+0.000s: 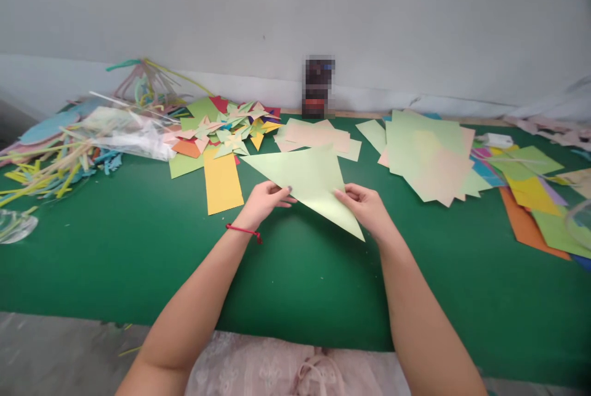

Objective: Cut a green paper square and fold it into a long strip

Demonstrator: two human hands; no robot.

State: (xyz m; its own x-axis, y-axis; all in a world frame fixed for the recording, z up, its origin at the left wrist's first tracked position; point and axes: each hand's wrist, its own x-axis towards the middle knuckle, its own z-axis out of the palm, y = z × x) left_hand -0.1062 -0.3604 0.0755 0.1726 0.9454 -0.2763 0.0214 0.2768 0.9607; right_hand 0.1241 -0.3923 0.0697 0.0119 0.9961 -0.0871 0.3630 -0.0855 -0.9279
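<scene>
A pale green sheet of paper (311, 174), roughly triangular with a diagonal lower edge, is held above the green table (295, 303). My left hand (270, 198) pinches its lower left edge, thumb on top and fingers beneath. On the other side, my right hand (362, 204) grips the right edge with the thumb on top. One corner points down to the right past my right hand, and another reaches left. A yellow paper rectangle (224, 183) lies on the table just left of my left hand.
Folded paper stars (231, 137) are heaped at the back left, beside a tangle of paper strips (69, 168). Pale green and pink sheets (429, 156) lie stacked at right, with coloured paper (535, 193) beyond. A pixelated dark object (318, 87) stands against the wall (415, 20).
</scene>
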